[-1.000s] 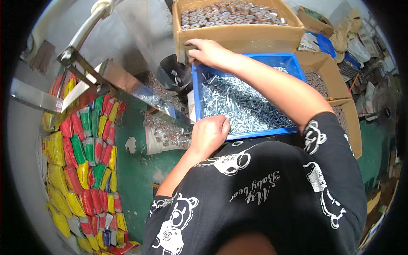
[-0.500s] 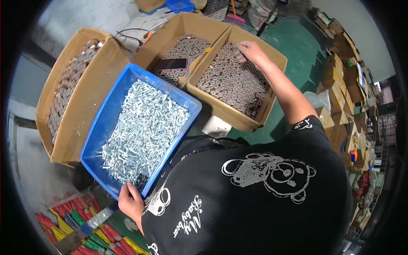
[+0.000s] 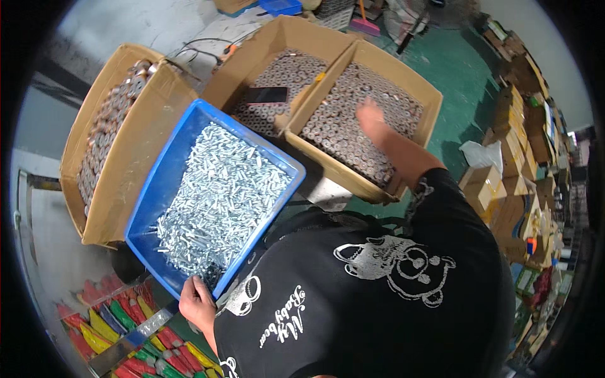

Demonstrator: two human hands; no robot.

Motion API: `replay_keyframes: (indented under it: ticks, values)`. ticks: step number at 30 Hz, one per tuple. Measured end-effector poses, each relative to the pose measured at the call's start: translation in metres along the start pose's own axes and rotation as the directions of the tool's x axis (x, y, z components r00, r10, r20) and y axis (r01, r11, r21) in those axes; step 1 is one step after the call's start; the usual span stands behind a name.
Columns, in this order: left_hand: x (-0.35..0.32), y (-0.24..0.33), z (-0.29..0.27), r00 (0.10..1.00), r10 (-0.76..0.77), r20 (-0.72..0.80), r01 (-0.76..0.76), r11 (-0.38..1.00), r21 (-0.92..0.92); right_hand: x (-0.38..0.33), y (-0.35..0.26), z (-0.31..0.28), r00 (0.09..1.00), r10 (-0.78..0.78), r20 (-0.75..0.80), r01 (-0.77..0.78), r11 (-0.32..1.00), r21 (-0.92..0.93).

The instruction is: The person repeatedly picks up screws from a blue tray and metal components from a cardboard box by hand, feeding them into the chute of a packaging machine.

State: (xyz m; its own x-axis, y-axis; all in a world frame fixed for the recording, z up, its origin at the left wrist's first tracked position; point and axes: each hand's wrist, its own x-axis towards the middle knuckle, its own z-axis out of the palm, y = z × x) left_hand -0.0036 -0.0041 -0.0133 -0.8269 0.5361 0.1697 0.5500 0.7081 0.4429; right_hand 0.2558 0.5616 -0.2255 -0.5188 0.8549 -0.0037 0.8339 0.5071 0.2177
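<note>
My left hand [image 3: 197,304] is at the near corner of a blue plastic bin [image 3: 296,169], its thumb over the rim and its fingers closed on the edge. Many short silvery metal pins [image 3: 220,195] fill the bin. My right hand [image 3: 369,114] is low over the right part of a cardboard box [image 3: 432,107], among small round grey-brown parts with centre holes [image 3: 334,129]. Its fingers point away from me and are partly hidden and blurred, so I cannot tell whether they hold a part.
A dark phone [image 3: 267,95] lies on similar parts beyond the cardboard divider. Another carton [image 3: 126,164] of round parts stands left of the bin. Red, yellow and green bundles [image 3: 104,327] lie at lower left. Stacked cartons [image 3: 504,145] line the right side.
My right hand has come back from the far side of the box toward its middle, closer to me. My left hand stays at the bin's corner. The whole view has shifted slightly.
</note>
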Motion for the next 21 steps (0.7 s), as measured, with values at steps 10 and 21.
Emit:
replay_keyframes:
  ticks: [10,21]
  values:
    - [0.0,0.009,-0.003,0.998,-0.058,-0.031,0.06,0.996,0.058,0.064,-0.006,-0.139,0.86,-0.509,0.034,-0.092,-0.089,0.992]
    - [0.005,0.003,-0.001,0.996,-0.085,-0.011,0.085,0.99,0.113,0.185,-0.296,0.015,0.765,-0.549,0.336,0.49,0.836,0.247]
